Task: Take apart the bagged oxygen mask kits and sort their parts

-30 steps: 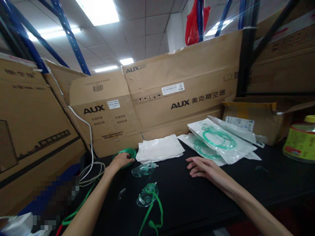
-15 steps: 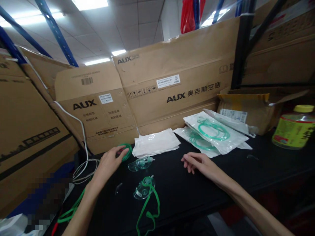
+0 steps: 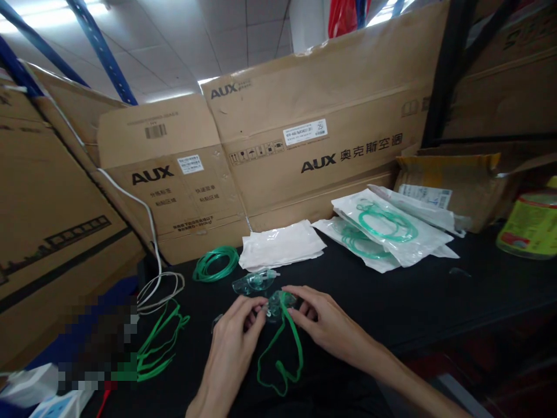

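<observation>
Between both hands, low over the black tabletop, is a clear green-tinted oxygen mask (image 3: 275,307) with a green elastic strap (image 3: 299,348) trailing toward me. My left hand (image 3: 237,325) pinches the mask's left edge between thumb and fingers. On the other side, my right hand (image 3: 315,316) has its thumb and fingers closed on the mask's right edge by the strap. Just behind lies a second clear mask (image 3: 256,281) without a visible strap. A coil of green tubing (image 3: 216,264) rests farther back on the left.
White pouches (image 3: 282,247) lie stacked behind the masks. Packs with green tubing (image 3: 387,223) lie to the right, near an open carton (image 3: 448,180) and a yellow-labelled bottle (image 3: 533,223). Loose green straps (image 3: 161,342) and a white cable (image 3: 152,232) are at left. Cardboard (image 3: 261,191) walls the back.
My left hand has left the tubing coil and come toward me to the strapped mask. My right hand has moved left onto the same mask, which now sits slightly farther back and right.
</observation>
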`<state>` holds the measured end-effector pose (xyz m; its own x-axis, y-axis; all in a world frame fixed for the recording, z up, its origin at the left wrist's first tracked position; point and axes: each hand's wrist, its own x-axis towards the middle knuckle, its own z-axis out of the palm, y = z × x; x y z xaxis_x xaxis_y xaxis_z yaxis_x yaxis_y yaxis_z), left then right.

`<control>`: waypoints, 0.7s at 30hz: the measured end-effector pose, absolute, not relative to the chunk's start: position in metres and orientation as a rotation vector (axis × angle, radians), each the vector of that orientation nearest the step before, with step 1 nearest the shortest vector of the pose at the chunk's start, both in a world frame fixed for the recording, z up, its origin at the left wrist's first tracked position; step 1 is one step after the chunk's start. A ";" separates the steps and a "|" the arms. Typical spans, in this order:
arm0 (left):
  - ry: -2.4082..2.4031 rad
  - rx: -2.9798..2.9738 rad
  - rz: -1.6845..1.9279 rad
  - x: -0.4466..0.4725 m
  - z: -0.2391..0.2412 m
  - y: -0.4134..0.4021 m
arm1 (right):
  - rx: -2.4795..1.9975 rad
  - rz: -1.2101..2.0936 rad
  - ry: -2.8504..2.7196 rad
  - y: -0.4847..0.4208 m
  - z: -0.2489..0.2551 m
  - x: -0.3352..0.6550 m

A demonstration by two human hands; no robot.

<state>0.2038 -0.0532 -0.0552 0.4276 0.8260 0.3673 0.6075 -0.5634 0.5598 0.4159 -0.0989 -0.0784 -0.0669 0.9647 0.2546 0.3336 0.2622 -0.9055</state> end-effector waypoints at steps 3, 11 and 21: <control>1.066 2.385 1.039 0.231 -0.049 -0.049 | -1.182 1.024 -1.431 -0.100 -0.084 0.431; 0.905 2.419 1.243 0.266 -0.062 -0.044 | -0.986 1.091 -1.350 -0.107 -0.088 0.443; 1.143 2.081 1.355 0.259 -0.061 -0.044 | -1.009 1.114 -1.331 -0.108 -0.086 0.441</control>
